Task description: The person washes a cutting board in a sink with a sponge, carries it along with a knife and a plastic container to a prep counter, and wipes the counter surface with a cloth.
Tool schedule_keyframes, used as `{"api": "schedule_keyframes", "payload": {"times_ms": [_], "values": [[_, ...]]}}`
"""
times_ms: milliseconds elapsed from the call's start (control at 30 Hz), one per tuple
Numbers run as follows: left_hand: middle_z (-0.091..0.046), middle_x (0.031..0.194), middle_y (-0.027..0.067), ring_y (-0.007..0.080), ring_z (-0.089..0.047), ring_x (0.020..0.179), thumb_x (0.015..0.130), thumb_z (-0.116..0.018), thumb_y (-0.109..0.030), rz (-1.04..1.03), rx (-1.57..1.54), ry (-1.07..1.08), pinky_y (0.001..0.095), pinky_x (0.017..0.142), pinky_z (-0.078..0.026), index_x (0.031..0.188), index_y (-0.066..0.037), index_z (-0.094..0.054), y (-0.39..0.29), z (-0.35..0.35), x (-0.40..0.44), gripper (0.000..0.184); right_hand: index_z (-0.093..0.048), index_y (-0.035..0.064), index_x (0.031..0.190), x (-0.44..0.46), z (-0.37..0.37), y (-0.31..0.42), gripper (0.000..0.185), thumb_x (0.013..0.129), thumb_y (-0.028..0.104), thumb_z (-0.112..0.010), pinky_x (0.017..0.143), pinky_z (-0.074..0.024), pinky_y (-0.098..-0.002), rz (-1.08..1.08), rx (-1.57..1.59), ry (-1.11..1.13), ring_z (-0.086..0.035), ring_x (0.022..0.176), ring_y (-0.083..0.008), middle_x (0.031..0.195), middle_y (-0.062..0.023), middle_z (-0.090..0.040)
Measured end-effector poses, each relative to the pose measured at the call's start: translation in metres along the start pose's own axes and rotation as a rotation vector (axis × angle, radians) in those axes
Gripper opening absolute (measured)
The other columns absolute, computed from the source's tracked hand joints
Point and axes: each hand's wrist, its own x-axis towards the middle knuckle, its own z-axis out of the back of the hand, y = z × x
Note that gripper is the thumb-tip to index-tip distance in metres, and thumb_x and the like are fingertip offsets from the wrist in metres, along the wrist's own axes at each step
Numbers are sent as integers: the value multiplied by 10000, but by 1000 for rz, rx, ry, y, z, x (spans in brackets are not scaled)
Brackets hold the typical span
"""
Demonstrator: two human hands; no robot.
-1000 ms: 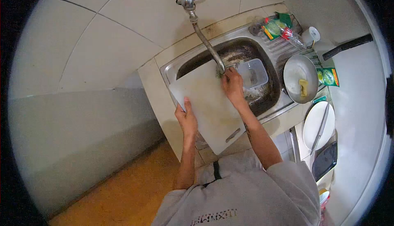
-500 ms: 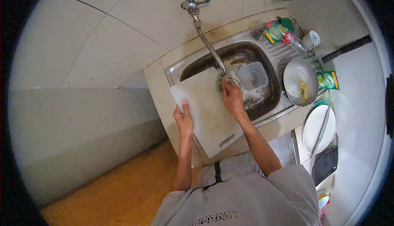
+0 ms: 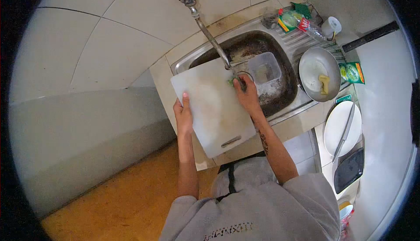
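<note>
My left hand (image 3: 184, 115) is closed on the left edge of a white cutting board (image 3: 210, 105), thumb on top and the other fingers underneath. The board lies tilted over the front left of the sink (image 3: 286, 96), its slotted handle end towards me. At the board's far right corner, my right hand (image 3: 247, 93) is closed on a small greenish scrubber (image 3: 231, 82), mostly hidden by the fingers. The tap (image 3: 214, 44) has its spout just above that hand. Beside the hand, a clear plastic container (image 3: 265, 68) stands in the sink.
On the right drainboard are a pan (image 3: 313, 68) with a yellow item (image 3: 323, 85) in it, a plastic bottle (image 3: 311, 29) and a green packet (image 3: 352, 72). A knife (image 3: 344, 131) lies across a white plate (image 3: 333, 125), near a black tray (image 3: 350, 171).
The scrubber and my right hand stay near the board's far corner, with the fingers now more curled. The board has turned slightly. The whole view has shifted a little.
</note>
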Motion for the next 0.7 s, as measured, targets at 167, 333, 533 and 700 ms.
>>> {"api": "schedule_keyframes", "payload": {"times_ms": [167,333,533,700], "values": [[-638,1011,107,139,-552,902,1003,-464,-326,10,80,19,293,822,-447,1132,57,-578,-17,-5,-1,420,-513,-2,1168,-12,-20,-51,373,927,262,-618,847,-428,-285,-416,460,147,-533,948,-141,1000,-61,-601],[-649,900,105,149,-567,803,988,-492,-327,-113,225,-60,306,744,-464,1063,57,-589,-5,-2,6,404,-533,-10,1152,-12,-23,-31,386,910,269,-647,836,-410,-267,-404,477,85,-502,958,-124,1029,-51,-580],[-641,756,190,282,-610,668,967,-496,-370,-140,500,-239,411,638,-474,972,75,-588,5,-2,12,454,-547,-6,1123,-14,-36,-24,343,906,238,-653,823,-402,-263,-324,409,-32,-485,925,-123,998,-28,-558],[-626,743,276,447,-617,712,964,-459,-416,-168,785,-414,499,652,-465,937,88,-597,-9,-13,11,523,-557,31,1072,-26,-45,-23,241,913,193,-637,793,-396,-257,-294,478,-165,-474,889,-111,900,-9,-540]]}}
